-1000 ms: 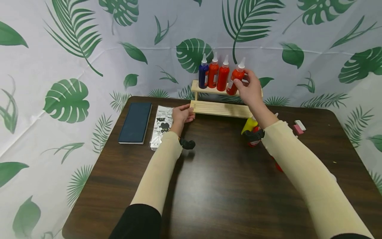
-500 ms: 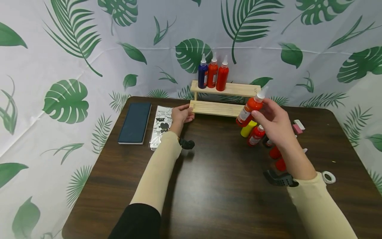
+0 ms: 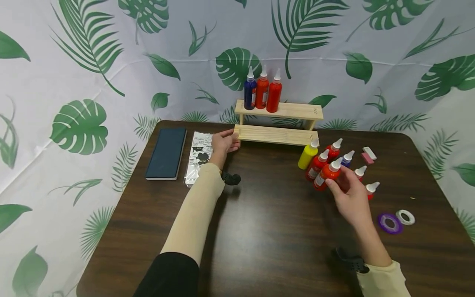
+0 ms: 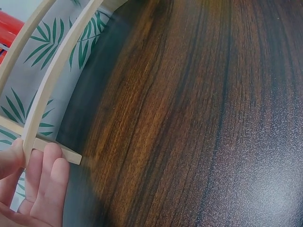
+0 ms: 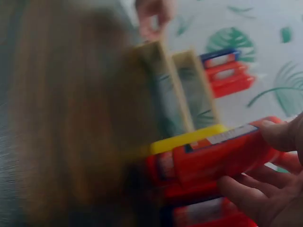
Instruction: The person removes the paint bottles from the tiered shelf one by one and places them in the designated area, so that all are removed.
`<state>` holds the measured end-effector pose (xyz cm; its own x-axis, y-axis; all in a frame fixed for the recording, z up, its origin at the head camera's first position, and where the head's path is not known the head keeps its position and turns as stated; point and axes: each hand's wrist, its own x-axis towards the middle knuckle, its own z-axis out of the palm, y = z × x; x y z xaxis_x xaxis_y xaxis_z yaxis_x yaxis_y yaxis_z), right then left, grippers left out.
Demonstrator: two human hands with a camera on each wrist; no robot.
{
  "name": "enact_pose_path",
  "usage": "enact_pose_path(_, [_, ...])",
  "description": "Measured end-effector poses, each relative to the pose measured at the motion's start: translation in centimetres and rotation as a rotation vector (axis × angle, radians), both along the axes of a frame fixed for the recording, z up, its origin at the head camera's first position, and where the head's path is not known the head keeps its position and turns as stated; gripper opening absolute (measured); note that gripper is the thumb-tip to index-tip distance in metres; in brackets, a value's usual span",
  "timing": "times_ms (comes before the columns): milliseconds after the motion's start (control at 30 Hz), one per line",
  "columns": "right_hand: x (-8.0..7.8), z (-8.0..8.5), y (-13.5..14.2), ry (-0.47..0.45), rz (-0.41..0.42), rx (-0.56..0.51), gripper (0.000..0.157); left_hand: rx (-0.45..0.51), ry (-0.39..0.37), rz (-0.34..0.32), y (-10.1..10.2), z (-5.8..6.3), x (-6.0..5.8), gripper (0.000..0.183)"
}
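Observation:
My right hand (image 3: 350, 198) grips an orange-red squeeze bottle (image 3: 326, 175) with a white nozzle cap, tilted beside a red bottle (image 3: 314, 168). Whether its base touches the table cannot be seen. Around it stand a yellow bottle (image 3: 308, 156), a blue one (image 3: 346, 159) partly hidden, and several red ones. At the left end of the two-tier wooden rack (image 3: 276, 135), my left hand (image 3: 222, 144) pinches the lower board, thumb and fingers on it in the left wrist view. A blue bottle (image 3: 250, 95) and two red bottles (image 3: 273, 98) stand on the rack's upper tier.
A dark blue notebook (image 3: 166, 153) and a printed packet (image 3: 198, 159) lie left of the rack. On the right are a pink-and-white eraser (image 3: 368, 156), a purple tape roll (image 3: 389, 223) and a white tape roll (image 3: 405, 217). A leaf-patterned cloth (image 3: 200, 53) hangs behind the table.
My right hand has taken the orange-red bottle off the rack's upper tier and carried it down and right to the bottles on the table. The left hand stays on the rack.

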<state>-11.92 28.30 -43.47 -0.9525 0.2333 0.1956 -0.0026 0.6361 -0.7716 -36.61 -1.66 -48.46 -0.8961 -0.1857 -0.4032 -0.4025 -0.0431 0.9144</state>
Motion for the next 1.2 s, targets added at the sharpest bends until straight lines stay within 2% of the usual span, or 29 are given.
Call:
enact_pose_path(100, [-0.1,-1.4,-0.3,-0.04,-0.051,0.012,0.055,0.003,-0.007,0.0,-0.1,-0.1,-0.1,0.028])
enact_pose_path(233, [-0.4,-2.5,-0.5,-0.085,-0.108,-0.023,0.055,0.015,-0.002,-0.009,-0.2,-0.2,-0.1,0.029])
enact_pose_path(467, [-0.6,-3.8,-0.5,-0.121,-0.143,-0.032,0.056,0.001,-0.016,0.0,-0.1,-0.2,0.2,0.028])
enact_pose_path(733, [-1.0,-4.2,-0.5,-0.068,-0.157,0.007,0.054,0.013,-0.007,0.005,-0.2,0.0,0.2,0.027])
enact_pose_path(1000, [-0.6,-3.2,-0.8,-0.08,-0.139,0.055,0.06,0.027,0.019,-0.009,-0.4,-0.1,0.4,0.028])
enact_pose_path(1200, [0.0,-0.1,-1.5,-0.011,-0.173,0.081,0.061,0.022,0.018,-0.006,-0.2,-0.2,0.2,0.028])
